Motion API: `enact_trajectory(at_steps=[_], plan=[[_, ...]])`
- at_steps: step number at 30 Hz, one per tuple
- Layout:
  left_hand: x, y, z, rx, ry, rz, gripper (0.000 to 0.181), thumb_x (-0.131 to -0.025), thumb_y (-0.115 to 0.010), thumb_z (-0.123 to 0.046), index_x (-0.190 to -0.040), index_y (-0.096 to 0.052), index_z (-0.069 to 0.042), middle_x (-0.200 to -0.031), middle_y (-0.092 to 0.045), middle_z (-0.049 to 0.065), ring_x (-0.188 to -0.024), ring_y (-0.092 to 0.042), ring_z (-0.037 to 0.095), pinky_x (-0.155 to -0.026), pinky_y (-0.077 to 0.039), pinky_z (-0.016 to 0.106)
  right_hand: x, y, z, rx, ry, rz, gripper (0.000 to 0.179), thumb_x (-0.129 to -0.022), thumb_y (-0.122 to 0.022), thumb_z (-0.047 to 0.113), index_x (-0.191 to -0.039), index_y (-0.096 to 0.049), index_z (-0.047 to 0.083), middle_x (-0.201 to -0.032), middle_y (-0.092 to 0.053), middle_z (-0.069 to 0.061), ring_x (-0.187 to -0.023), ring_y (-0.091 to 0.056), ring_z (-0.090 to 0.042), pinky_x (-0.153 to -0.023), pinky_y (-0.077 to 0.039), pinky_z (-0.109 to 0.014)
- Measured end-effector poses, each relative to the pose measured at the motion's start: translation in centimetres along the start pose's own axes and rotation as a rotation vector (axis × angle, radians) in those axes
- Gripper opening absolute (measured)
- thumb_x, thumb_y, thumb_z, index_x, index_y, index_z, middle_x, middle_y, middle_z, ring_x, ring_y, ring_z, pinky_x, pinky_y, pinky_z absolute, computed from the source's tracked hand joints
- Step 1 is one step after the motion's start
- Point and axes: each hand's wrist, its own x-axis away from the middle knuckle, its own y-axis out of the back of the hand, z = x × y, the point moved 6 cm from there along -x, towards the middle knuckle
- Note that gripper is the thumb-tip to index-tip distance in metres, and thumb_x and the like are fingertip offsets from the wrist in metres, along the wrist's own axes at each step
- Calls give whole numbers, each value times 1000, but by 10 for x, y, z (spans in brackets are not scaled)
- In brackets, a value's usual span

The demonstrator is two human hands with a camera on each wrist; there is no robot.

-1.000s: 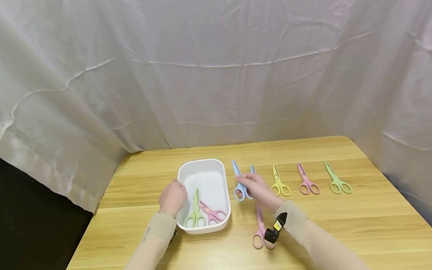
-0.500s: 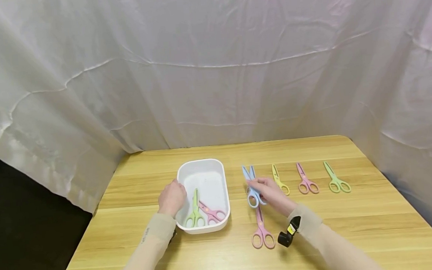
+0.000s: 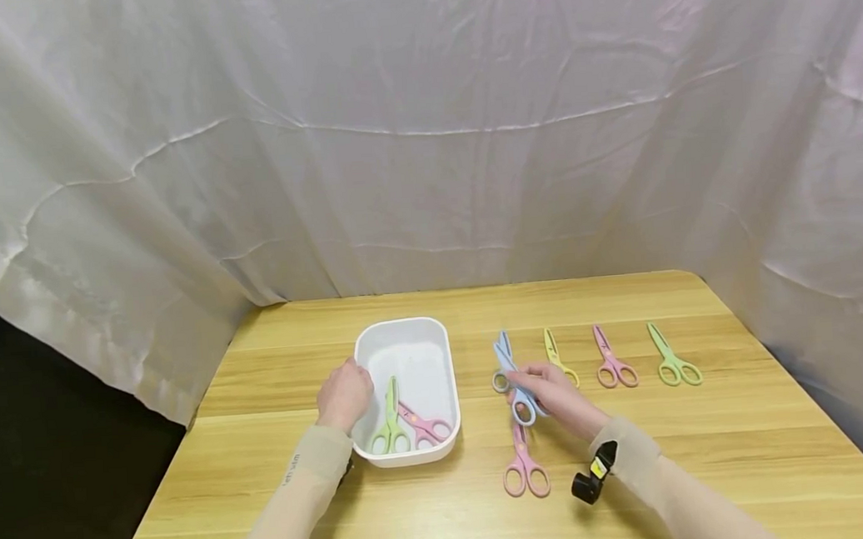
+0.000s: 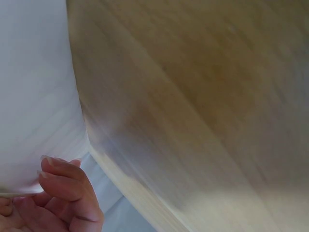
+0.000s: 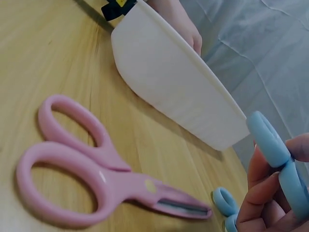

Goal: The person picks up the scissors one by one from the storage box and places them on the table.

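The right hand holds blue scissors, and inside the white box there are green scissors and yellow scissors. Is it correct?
Not quite: the head view shows pink scissors, not yellow, with the green scissors inside the white box. The right hand does hold blue scissors.

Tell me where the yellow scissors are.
In the head view, the yellow scissors lie on the table right of centre, just left of the pink scissors in the back row, with the right hand partly hiding them.
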Motion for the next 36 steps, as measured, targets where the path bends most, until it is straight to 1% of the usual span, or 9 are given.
enact_trajectory(at_steps=[8, 14, 17, 23, 27, 28, 31, 35, 36], plan=[[-1, 0, 0, -6, -13, -15, 50, -103, -37, -22, -142, -48, 9, -116, -67, 29, -93, -68, 40, -77, -60, 51, 8, 11, -3, 43, -27, -42, 44, -102, -58, 23, -125, -53, -14, -75, -71, 4, -67, -65, -6, -65, -56, -21], [-2, -1, 0, -9, -19, -13, 49, -103, -38, -21, -139, -50, 9, -111, -68, 28, -89, -68, 38, -74, -60, 50, 13, 17, -2, 129, -26, -17, 41, -102, -58, 26, -118, -54, -12, -84, -75, -3, -72, -66, -10, -66, -56, -23], [-2, -2, 1, -11, -15, -8, 50, -103, -37, -22, -141, -49, 9, -114, -68, 28, -94, -68, 40, -78, -60, 51, 18, 21, 0, 182, -8, 1, 40, -102, -58, 28, -114, -55, -11, -90, -75, -6, -77, -68, -12, -69, -57, -24], [-2, -3, 1, -10, -11, 1, 51, -104, -36, -22, -143, -46, 9, -118, -67, 30, -101, -68, 43, -82, -60, 54, 25, 33, 2, 256, 19, 13, 39, -102, -58, 31, -107, -57, -7, -95, -75, -12, -79, -68, -13, -75, -58, -27], [-2, -3, 2, -6, -9, 4, 52, -104, -35, -23, -144, -45, 10, -120, -66, 31, -102, -68, 44, -83, -59, 54, 29, 43, 3, 323, 34, -5, 39, -102, -59, 32, -104, -61, -6, -98, -76, -15, -79, -66, -12, -78, -53, -25], [-2, -3, 2, -6, -9, 3, 52, -104, -35, -23, -144, -45, 10, -120, -66, 31, -102, -68, 44, -83, -59, 54, 30, 45, 4, 341, 37, -14, 38, -101, -59, 32, -103, -62, -6, -98, -76, -15, -78, -64, -11, -77, -51, -24], [-2, -2, 2, -6, -8, 3, 53, -104, -35, -23, -145, -44, 9, -122, -65, 31, -103, -67, 45, -84, -59, 55, 32, 52, 4, 388, 48, -48, 35, -100, -62, 31, -101, -64, -4, -87, -70, -7, -73, -56, -8, -71, -45, -22], [-2, -2, 2, -6, -8, 1, 53, -104, -35, -22, -145, -44, 9, -122, -65, 32, -104, -67, 46, -84, -59, 55, 35, 59, 5, 423, 56, -76, 32, -98, -65, 31, -98, -64, -2, -74, -52, 4, -68, -47, -7, -64, -40, -22], [-2, -2, 2, -7, -9, 1, 53, -104, -34, -22, -145, -43, 9, -122, -65, 32, -104, -67, 46, -84, -59, 55, 35, 60, 5, 423, 58, -74, 32, -98, -66, 30, -98, -64, -2, -72, -51, 4, -67, -46, -7, -63, -40, -22]])
